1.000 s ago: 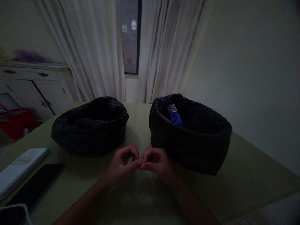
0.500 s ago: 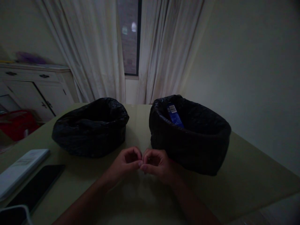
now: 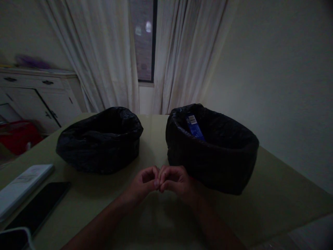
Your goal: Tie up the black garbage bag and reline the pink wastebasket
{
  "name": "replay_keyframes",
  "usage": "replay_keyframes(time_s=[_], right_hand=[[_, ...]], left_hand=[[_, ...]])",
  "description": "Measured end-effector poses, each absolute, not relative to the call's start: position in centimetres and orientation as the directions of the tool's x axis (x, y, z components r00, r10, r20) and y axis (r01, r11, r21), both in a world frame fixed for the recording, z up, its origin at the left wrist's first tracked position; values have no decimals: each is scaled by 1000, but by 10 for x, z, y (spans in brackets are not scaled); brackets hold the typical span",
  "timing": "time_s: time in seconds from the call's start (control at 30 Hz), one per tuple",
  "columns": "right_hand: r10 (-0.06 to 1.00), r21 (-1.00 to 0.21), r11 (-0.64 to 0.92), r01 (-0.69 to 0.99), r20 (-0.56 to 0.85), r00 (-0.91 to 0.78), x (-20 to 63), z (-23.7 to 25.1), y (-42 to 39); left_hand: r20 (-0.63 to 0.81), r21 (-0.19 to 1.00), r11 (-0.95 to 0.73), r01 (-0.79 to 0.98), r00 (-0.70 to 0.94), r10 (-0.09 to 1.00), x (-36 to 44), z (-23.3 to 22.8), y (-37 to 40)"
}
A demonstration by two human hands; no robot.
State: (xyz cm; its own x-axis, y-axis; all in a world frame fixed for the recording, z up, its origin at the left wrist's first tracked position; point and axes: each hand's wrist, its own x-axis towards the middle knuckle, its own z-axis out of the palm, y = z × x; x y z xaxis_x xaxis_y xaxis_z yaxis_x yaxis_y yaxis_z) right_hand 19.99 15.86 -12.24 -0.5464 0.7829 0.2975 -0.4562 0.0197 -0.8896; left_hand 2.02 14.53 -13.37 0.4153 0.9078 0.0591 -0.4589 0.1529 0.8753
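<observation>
My left hand (image 3: 144,182) and my right hand (image 3: 177,182) meet fingertip to fingertip above the table, each curled into a pinch. Whatever lies between the fingertips, if anything, is too small or hidden to make out. Just beyond my right hand stands a container lined with a black plastic bag (image 3: 215,163), with a blue box bearing a barcode (image 3: 195,127) leaning inside it. To the left, past my left hand, is a second black-bagged container (image 3: 104,152); its inside is dark.
On the left of the table (image 3: 153,139) lie a white box (image 3: 23,185) and a black phone (image 3: 39,206). A dark object with a pale rim (image 3: 15,239) sits at the lower left corner. Behind are a white cabinet (image 3: 52,97), a red bag (image 3: 19,135) and curtains (image 3: 109,52).
The two hands stay pinched together, with the fingertips shifted slightly and the left hand a little to the right. The containers and other objects keep their places; the view moves very slightly.
</observation>
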Motion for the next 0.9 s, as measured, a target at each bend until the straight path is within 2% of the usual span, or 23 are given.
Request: replay_keyframes(time_s=[0.33, 0.47, 0.53, 0.6, 0.67, 0.73, 0.83, 0.9], right_hand=[[773, -866, 5, -500, 320, -547, 198, -115, 157], [874, -944, 16, -329, 173, -455, 197, -117, 162], [910, -967, 32, -252, 132, -393, 196, -119, 165], [925, -979, 40, -198, 111, -362, 196, -123, 167], [928, -989, 51, -140, 98, -358, 196, -127, 169], [932, -995, 87, -47, 98, -348, 196, -130, 170], [929, -980, 179, 85, 139, -343, 197, -132, 169], [919, -968, 220, 118, 165, -359, 198, -131, 168]], left_hand=[[107, 911, 77, -404, 413, 904, 18, -137, 147], [143, 956, -47, -290, 319, 937, 8, -133, 153], [211, 973, -184, -137, 222, 952, 0, -130, 157], [347, 931, -360, 59, 158, 924, -8, -127, 161], [472, 843, -503, 191, 189, 861, -15, -125, 165], [529, 774, -588, 234, 271, 804, -19, -125, 167], [534, 725, -638, 260, 374, 758, -23, -125, 168], [501, 737, -619, 272, 396, 770, -24, -126, 168]])
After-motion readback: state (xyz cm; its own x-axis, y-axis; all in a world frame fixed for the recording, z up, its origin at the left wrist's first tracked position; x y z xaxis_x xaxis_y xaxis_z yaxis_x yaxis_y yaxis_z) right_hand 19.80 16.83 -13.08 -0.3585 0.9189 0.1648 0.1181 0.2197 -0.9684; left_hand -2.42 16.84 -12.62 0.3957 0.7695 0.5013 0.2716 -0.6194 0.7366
